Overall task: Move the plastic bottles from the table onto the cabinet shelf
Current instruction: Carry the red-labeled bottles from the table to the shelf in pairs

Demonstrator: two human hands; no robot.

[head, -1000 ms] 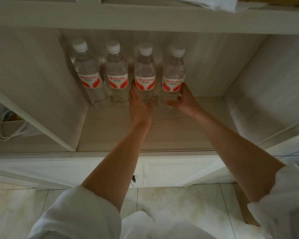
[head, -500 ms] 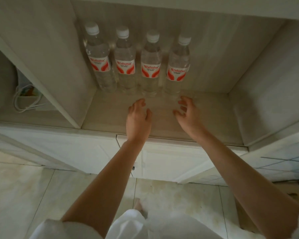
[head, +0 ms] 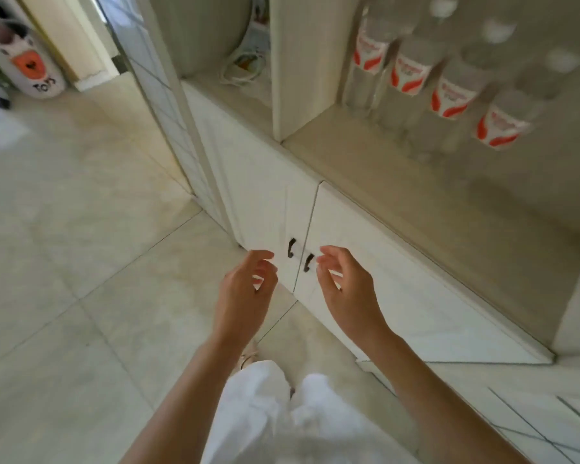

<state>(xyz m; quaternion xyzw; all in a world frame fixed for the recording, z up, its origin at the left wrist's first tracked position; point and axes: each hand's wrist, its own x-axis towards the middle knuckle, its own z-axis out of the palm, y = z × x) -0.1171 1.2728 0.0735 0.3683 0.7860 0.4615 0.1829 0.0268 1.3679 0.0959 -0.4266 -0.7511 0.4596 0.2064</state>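
A: Plastic bottles (head: 449,92), count on cabinet shelf (head: 399,182)?
B: Four, upright in a row, upper right of frame. Table not visible, so remainder unknown. My left hand (head: 245,293) and right hand (head: 345,293): empty, fingers loosely curled, lower centre.

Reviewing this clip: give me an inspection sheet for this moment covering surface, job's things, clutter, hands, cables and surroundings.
Surface: pale cabinet shelf, bare in front of the bottles.
Job's things: four plastic bottles with red-and-white labels stand upright in a row at the back of the shelf; the view is blurred.
Clutter: nothing seen on that shelf.
Hands: left hand and right hand hang loosely curled and hold nothing, in front of the cabinet doors.
Cables: a white coiled cable lies in the neighbouring compartment.
Surroundings: tiled floor; a white container with an orange patch at far left.
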